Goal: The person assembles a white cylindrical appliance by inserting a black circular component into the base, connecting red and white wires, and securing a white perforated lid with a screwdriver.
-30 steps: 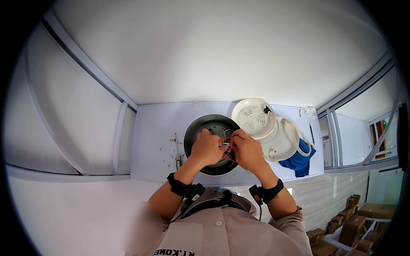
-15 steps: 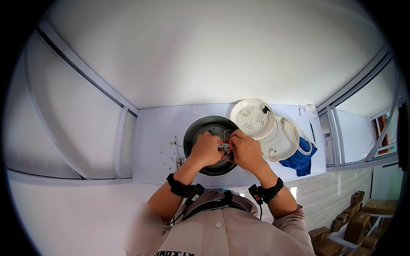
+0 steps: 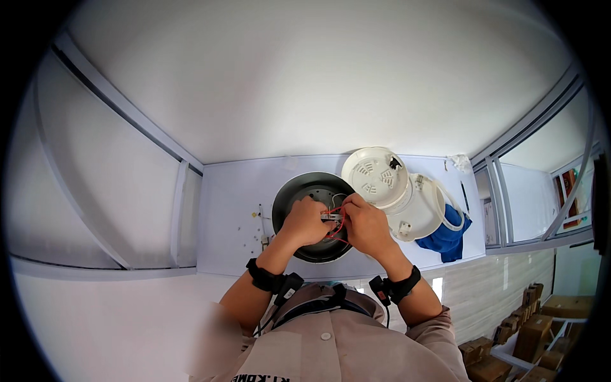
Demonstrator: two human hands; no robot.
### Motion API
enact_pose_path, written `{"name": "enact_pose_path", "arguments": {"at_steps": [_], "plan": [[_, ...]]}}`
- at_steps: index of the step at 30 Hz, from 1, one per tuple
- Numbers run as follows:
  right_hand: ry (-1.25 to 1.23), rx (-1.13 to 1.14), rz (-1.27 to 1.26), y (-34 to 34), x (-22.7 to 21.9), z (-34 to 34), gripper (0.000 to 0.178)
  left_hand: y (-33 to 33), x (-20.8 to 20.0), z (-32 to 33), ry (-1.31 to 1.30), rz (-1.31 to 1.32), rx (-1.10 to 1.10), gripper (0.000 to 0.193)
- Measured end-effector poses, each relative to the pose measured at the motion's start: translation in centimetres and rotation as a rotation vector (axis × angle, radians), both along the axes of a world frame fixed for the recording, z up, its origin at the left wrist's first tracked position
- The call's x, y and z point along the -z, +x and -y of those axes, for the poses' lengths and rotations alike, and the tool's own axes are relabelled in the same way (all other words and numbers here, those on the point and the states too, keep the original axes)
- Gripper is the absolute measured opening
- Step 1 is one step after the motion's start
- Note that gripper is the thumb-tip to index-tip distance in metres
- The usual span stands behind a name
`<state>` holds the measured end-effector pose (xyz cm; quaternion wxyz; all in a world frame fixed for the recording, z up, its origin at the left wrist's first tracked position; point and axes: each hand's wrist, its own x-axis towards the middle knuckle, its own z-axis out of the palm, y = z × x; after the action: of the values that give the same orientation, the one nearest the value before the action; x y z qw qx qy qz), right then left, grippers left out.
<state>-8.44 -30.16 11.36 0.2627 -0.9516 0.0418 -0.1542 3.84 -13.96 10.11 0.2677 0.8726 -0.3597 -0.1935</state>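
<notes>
A dark grey round metal housing (image 3: 289, 191), open at the top, stands on the table in front of me. Inside it, red wires (image 3: 337, 237) loop around a small metal part (image 3: 331, 217) between my hands. My left hand (image 3: 307, 219) reaches in from the left with curled fingers, their tips at the metal part; what they grip is hidden. Over the right rim, my right hand (image 3: 367, 221) pinches a red wire between thumb and fingers. A thin white wire (image 3: 336, 198) curves up beside the right fingertips.
Right of the housing lie a white round plastic base (image 3: 375, 175) with vent slots, a second white shell (image 3: 425, 219) and a blue cloth (image 3: 445, 239). A thin dark tool (image 3: 465, 196) is at the far right. A screwdriver-like tool (image 3: 262, 219) and several small screws lie left.
Both hands stay at the wires inside the housing, with only slight finger movement. The metal part between them shows a little differently.
</notes>
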Motion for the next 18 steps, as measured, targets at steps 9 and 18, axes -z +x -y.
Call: {"name": "enact_pose_path", "arguments": {"at_steps": [9,18], "plan": [[0.011,0.005,-0.014,-0.1,-0.1,0.0,0.011,0.2,-1.1,0.5,0.124,-0.109,-0.003,0.046],[0.008,-0.007,-0.022,0.0,-0.3,0.1,0.011,0.0,-2.9,1.2,0.192,-0.065,0.042,0.04]]}}
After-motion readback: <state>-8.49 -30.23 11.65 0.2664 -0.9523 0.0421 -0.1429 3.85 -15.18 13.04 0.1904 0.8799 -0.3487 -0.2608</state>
